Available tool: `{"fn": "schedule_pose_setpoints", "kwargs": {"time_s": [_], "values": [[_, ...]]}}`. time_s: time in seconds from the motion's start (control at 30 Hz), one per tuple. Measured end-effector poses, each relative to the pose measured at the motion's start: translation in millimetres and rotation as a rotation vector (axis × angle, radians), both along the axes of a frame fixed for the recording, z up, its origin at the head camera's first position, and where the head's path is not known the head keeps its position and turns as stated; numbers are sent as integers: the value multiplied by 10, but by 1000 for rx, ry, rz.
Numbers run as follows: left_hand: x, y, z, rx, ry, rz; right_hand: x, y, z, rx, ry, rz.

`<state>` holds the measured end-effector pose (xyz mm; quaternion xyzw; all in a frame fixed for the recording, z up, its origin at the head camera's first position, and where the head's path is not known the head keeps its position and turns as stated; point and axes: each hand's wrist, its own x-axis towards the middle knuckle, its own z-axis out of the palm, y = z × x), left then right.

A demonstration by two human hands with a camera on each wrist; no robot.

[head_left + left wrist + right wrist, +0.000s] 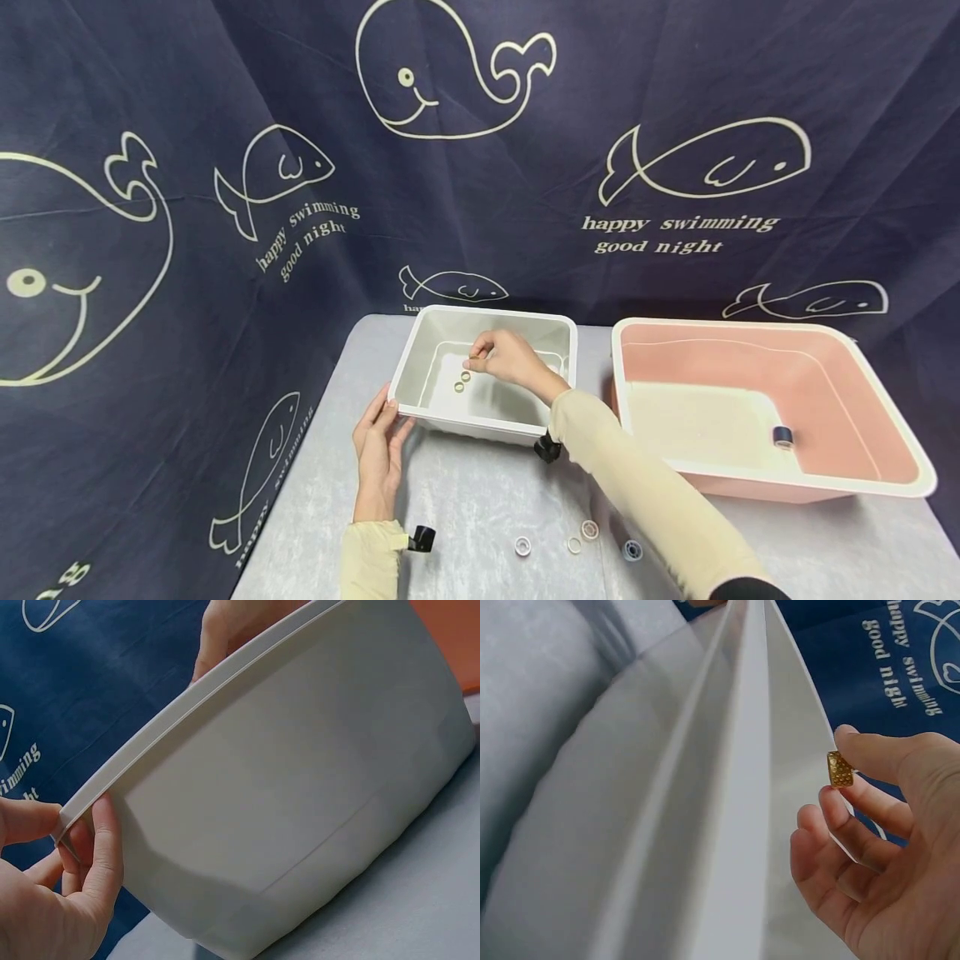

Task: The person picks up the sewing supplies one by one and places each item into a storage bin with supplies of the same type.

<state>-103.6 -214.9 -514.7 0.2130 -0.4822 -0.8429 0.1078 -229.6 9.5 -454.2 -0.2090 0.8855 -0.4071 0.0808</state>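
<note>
a navy curtain (465, 208) printed with pale whales, fish and lettering rises behind the white bin and along its left side. the grey desk (465, 508) lies under the bin and shows mostly in front of it. the pink tub (712, 358) stands just right of the bin and is the larger of the two. the white bin (480, 425) itself rests on the desk. a cream right sleeve (645, 483) crosses in front of the bin's right end, and a cream left sleeve (371, 558) lies in front of its left end. the left hand (380, 454) is at the bin's near left corner, its thumb and fingers gripping the rim. the right hand (504, 357) is over the bin's inside, its thumb and fingers pinching a gold dimpled band (840, 769). a navy roll (782, 437) is inside the tub, right of the bin. in front of the bin lie a blue spool (632, 550), a pinkish spool (590, 530), a white spool (522, 546) and a thin pale ring (574, 538). two gold rings (459, 387) lie close together on the bin's floor.
</note>
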Motion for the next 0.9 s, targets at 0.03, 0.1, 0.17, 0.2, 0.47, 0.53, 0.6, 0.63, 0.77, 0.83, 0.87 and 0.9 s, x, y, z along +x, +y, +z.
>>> {"fn": "schedule_pose_setpoints", "kwargs": {"time_s": [0.03,0.1,0.17,0.2,0.47,0.53,0.6,0.63,0.77,0.83,0.87,0.9], "values": [[-1,-2,2,2,1,0,-27,-3,1,12,-3,13],[0,-5,6,0,7,-1,-72,-8,8,39,-12,43],[0,-9,7,3,8,-1,-119,-15,10,75,-14,71],[0,-11,8,7,7,-1,-142,-20,7,91,-11,89],[7,-23,-5,-8,7,-9,-285,-67,20,204,-15,142],[10,-24,-6,-8,15,-6,-327,-87,19,224,-16,150],[11,-25,-7,-10,19,-8,-365,-105,9,242,-22,163],[13,-23,-6,-9,19,-7,-383,-113,2,255,-23,173],[12,-25,-11,-4,14,-3,-451,-136,-42,299,-34,225],[9,-26,-12,-2,9,-1,-484,-143,-73,321,-31,247],[5,-29,-12,-4,7,-2,-503,-147,-92,330,-26,254],[1,-31,-13,0,5,0,-522,-153,-113,337,-21,260]]}}
